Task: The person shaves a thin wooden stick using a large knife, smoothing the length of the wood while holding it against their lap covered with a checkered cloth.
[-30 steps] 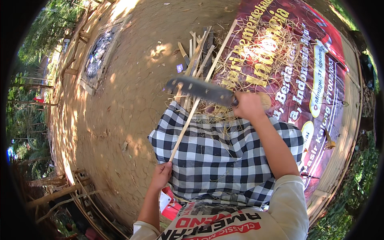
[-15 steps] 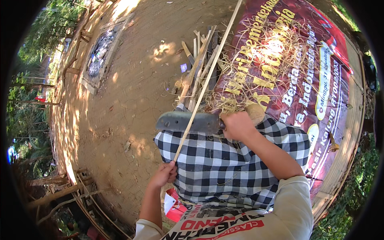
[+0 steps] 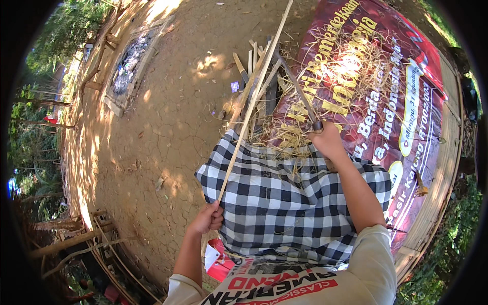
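My left hand [image 3: 207, 217] is closed around the lower end of a long, thin bamboo strip [image 3: 247, 118], which slants up and away past the top edge of the view. In my right hand [image 3: 328, 140] is the handle of a machete [image 3: 299, 90]. Its blade is turned nearly edge-on, and its far end lies at or near the strip; whether they touch I cannot tell. A black-and-white checked cloth [image 3: 290, 203] covers my lap beneath both hands. Pale curled shavings [image 3: 287, 137] lie at the cloth's far edge.
Split bamboo pieces [image 3: 244, 104] lie beyond my knees. To the right a dark red printed banner [image 3: 376, 96], strewn with shavings, covers a bamboo platform [image 3: 447, 147]. A framed ash pit [image 3: 131, 61] sits far left on cracked earth, and wooden railings [image 3: 71, 241] stand at lower left.
My right hand has moved away from me and slightly right. The machete has swung from lying crosswise to pointing away, its blade farther up the strip. My left hand stays nearly in place.
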Motion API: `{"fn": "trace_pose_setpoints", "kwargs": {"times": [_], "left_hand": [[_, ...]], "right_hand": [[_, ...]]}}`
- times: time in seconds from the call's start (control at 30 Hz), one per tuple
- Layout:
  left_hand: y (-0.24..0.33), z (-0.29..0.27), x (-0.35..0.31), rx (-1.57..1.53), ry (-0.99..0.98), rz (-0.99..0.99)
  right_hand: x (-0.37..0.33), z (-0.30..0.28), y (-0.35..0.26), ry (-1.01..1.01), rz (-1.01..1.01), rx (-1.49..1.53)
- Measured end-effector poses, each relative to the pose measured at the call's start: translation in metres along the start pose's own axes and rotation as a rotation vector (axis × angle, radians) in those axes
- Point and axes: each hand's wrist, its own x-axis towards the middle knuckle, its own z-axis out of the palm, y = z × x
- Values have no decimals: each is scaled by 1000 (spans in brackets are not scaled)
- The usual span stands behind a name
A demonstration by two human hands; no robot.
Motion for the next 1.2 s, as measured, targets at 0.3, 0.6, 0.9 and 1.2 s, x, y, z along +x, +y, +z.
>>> {"fn": "trace_pose_setpoints", "kwargs": {"times": [0.3, 0.6, 0.9, 1.2], "left_hand": [[1, 9, -4, 20, 55, 28], [-22, 32, -12, 52, 73, -48], [-41, 47, -21, -58, 153, -88], [-45, 34, -12, -32, 57, -46]], "right_hand": [[-22, 11, -7, 12, -224, 288], [-57, 57, -16, -195, -882, -392], [-15, 36, -3, -163, -667, -506], [-41, 50, -8, -85, -615, -354]]}}
